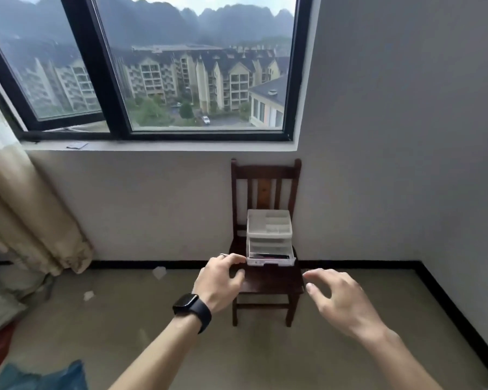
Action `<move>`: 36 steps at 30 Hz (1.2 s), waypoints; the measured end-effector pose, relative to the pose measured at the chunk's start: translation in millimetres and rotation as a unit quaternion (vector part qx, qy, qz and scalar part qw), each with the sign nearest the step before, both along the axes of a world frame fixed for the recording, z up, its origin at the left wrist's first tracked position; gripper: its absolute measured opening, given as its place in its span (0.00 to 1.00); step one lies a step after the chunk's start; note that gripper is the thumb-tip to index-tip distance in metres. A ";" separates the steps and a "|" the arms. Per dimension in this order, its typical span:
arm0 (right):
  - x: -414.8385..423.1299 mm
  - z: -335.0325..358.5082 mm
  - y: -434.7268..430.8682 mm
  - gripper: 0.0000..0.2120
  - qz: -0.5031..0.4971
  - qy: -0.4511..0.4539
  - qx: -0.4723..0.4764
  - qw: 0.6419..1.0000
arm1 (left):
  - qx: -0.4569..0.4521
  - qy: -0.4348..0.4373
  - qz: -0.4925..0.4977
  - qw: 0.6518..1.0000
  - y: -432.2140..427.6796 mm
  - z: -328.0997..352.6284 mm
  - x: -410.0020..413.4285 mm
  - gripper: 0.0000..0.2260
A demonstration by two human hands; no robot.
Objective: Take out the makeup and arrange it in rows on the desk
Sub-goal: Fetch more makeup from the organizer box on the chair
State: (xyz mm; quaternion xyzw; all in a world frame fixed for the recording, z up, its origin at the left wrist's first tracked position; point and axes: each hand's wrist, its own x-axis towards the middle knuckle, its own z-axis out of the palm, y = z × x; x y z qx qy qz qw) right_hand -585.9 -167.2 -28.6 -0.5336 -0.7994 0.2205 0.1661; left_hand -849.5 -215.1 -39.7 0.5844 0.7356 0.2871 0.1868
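A small white plastic drawer organizer [268,226] stands on the seat of a dark wooden chair [265,175] against the wall. Its bottom drawer [271,261] is pulled out a little, with dark flat makeup items [268,256] lying inside. My left hand [220,280], with a black watch on the wrist, is stretched toward the drawer's left corner; its fingertips reach that corner and hold nothing. My right hand [335,296] hovers open to the right of the chair seat, fingers spread, apart from the organizer.
A large window [158,66] fills the wall above the chair. A beige curtain [26,209] hangs at the left. Scraps of paper [159,272] lie on the floor. Blue fabric [54,375] shows at the bottom left. No desk is in view.
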 end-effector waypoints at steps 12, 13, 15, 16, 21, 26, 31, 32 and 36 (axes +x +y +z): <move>-59.1 -122.6 188.6 0.10 -0.051 -0.011 -0.176 0.983 | -0.201 -0.064 -0.024 0.977 208.2 -127.8 -34.2 0.14; -61.6 -134.7 201.7 0.09 -0.056 -0.006 -0.192 0.980 | -0.215 -0.071 -0.024 0.974 220.7 -137.7 -34.7 0.14; -66.0 -158.2 229.4 0.09 -0.067 0.009 -0.223 0.973 | -0.243 -0.076 -0.022 0.967 245.9 -158.5 -34.9 0.15; -68.4 -169.8 244.5 0.10 -0.073 0.020 -0.234 0.969 | -0.254 -0.075 -0.020 0.964 258.7 -168.8 -35.7 0.15; -79.5 -225.6 314.4 0.09 -0.073 0.028 -0.272 0.959 | -0.297 -0.054 0.003 0.953 308.8 -220.1 -36.4 0.15; -91.5 -287.9 376.9 0.11 -0.026 -0.036 -0.269 0.962 | -0.318 0.059 -0.065 0.944 350.6 -272.0 -36.8 0.20; -126.3 -336.2 430.8 0.15 0.059 -0.117 -0.227 0.965 | -0.308 0.190 -0.149 0.920 374.5 -328.4 -44.8 0.30; -133.2 -343.0 438.9 0.15 0.069 -0.127 -0.221 0.964 | -0.292 0.212 -0.163 0.918 377.8 -338.0 -48.0 0.29; -152.9 -382.7 462.3 0.19 0.138 -0.221 -0.201 0.944 | -0.203 0.286 -0.217 0.911 388.9 -374.4 -64.8 0.20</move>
